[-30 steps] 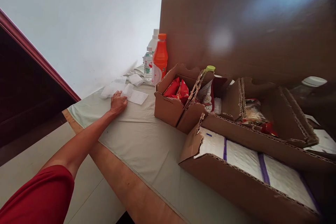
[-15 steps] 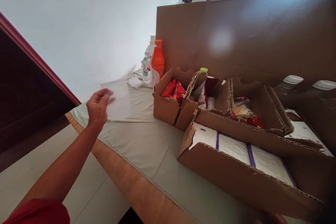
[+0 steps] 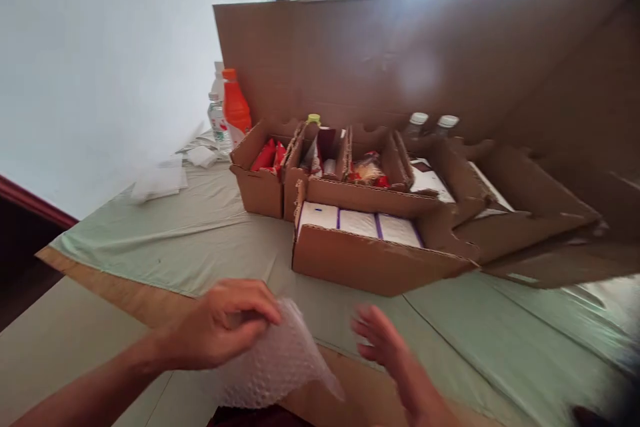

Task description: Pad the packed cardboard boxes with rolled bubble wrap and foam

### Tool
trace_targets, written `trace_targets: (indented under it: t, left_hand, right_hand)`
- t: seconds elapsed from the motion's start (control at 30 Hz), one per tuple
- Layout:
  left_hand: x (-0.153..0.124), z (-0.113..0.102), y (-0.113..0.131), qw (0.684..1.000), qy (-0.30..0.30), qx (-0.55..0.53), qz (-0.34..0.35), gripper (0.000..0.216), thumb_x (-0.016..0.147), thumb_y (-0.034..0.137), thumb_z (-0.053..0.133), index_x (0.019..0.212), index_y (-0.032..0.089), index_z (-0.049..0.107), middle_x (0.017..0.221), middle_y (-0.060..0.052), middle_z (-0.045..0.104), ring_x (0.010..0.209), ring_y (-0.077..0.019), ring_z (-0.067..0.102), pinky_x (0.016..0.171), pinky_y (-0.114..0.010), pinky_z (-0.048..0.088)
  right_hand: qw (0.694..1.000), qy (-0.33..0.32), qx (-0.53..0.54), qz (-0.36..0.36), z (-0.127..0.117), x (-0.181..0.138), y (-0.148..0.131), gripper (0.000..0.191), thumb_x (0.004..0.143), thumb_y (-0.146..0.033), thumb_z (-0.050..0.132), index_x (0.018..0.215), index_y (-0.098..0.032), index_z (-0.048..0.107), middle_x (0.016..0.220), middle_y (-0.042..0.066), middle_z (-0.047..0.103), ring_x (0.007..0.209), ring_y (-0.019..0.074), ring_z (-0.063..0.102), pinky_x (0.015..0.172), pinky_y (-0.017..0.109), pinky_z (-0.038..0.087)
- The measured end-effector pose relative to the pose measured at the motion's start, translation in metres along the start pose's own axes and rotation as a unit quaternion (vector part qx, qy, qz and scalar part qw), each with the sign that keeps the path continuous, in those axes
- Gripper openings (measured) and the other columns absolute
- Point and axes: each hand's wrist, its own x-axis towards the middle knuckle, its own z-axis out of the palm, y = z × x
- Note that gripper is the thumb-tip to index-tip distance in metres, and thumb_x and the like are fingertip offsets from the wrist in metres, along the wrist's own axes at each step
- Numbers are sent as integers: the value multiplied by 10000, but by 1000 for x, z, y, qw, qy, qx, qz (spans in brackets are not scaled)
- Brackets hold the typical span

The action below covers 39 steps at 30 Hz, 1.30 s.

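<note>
My left hand (image 3: 227, 323) is closed on the upper edge of a sheet of bubble wrap (image 3: 277, 367), pinching it between thumb and fingers. The clear wrap hangs down over the front of the table, and whether it is a flat sheet or a pouch I cannot tell. To its right, my right hand (image 3: 387, 350) is raised with fingers apart, somewhat blurred and apart from the wrap. A cardboard box (image 3: 350, 260) holding white packs with purple edges (image 3: 357, 222) stands just beyond both hands.
Behind that box runs a row of cardboard bins, one with red packets (image 3: 269, 157). An orange bottle (image 3: 235, 103) and a clear bottle (image 3: 219, 123) stand at the back left, near pale sheets (image 3: 160, 181). A tall cardboard panel (image 3: 340, 53) closes off the back.
My left hand has come from the table's far left to the front middle, carrying the bubble wrap. My right hand has entered the view. The camera has turned right.
</note>
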Motion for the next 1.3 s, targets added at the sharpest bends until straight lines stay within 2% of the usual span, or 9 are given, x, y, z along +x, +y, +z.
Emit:
trace_targets:
  t: [0.17, 0.27, 0.33, 0.47, 0.63, 0.8, 0.93, 1.17, 1.3]
  left_hand:
    - [22, 58, -15, 992, -117, 22, -44, 407, 834, 112, 587, 1205, 235, 702, 1069, -56, 747, 923, -181, 684, 781, -265, 518]
    - [16, 58, -30, 972, -165, 48, -162, 742, 816, 191, 659, 1520, 307, 453, 1204, -51, 708, 949, -199, 664, 780, -282, 525]
    - [13, 51, -40, 960, -190, 49, -200, 724, 833, 224, 632, 1529, 289, 443, 1010, -20, 726, 792, -179, 643, 705, -276, 511]
    - [21, 42, -56, 972, -126, 55, -192, 506, 868, 295, 592, 1373, 263, 599, 829, 12, 702, 698, -165, 629, 662, -273, 496]
    - [28, 43, -69, 973, 58, 188, -124, 290, 859, 332, 615, 1116, 249, 719, 842, -22, 697, 768, -195, 662, 635, -280, 510]
    - [33, 40, -76, 951, 209, 157, -165, 447, 858, 373, 642, 1280, 229, 603, 1014, -55, 679, 833, -204, 682, 551, -259, 525]
    - [47, 61, -79, 973, 170, 63, -144, 508, 851, 323, 632, 1334, 215, 518, 1244, -102, 641, 1107, -250, 660, 903, -424, 602]
    - [57, 98, -72, 981, 136, 13, -139, 439, 873, 274, 615, 1304, 238, 538, 1279, -103, 631, 1094, -262, 653, 964, -476, 583]
    - [74, 111, -63, 982, 124, -17, -139, 582, 830, 242, 623, 1398, 217, 496, 1344, -137, 617, 1142, -296, 644, 992, -515, 566]
  right_hand:
    - [991, 31, 59, 112, 32, 24, -35, 485, 941, -459, 613, 1352, -201, 623, 1120, 102, 764, 968, 225, 745, 849, 316, 611]
    - [981, 142, 34, 124, 21, 17, -16, 385, 893, -478, 666, 1160, -203, 704, 1110, 99, 770, 962, 224, 750, 818, 285, 614]
    - [968, 214, -9, 130, 11, 8, -2, 396, 871, -493, 687, 1140, -203, 707, 1117, 104, 768, 964, 235, 750, 839, 317, 618]
    - [939, 287, -125, 142, 3, -6, 20, 443, 892, -525, 661, 1179, -188, 677, 1122, 127, 760, 993, 280, 740, 889, 426, 609]
    - [927, 252, -267, 78, -13, -10, 36, 561, 935, -594, 582, 1302, -172, 619, 1286, 183, 682, 1176, 348, 655, 987, 557, 540]
    - [947, 220, -205, 108, -45, 24, 23, 576, 942, -564, 578, 1387, -200, 540, 1319, 172, 649, 1109, 300, 670, 702, 366, 581]
    - [967, 169, -174, 77, -52, 70, 16, 498, 891, -577, 572, 1173, -168, 605, 1113, 161, 707, 944, 280, 686, 701, 369, 556]
    - [943, 235, -191, 136, -56, 64, 22, 440, 841, -612, 587, 972, -194, 626, 841, 87, 728, 531, 168, 563, 526, 323, 470]
    - [934, 276, -180, 138, -70, 55, 27, 411, 819, -594, 613, 954, -206, 626, 832, 78, 738, 658, 212, 669, 503, 288, 454]
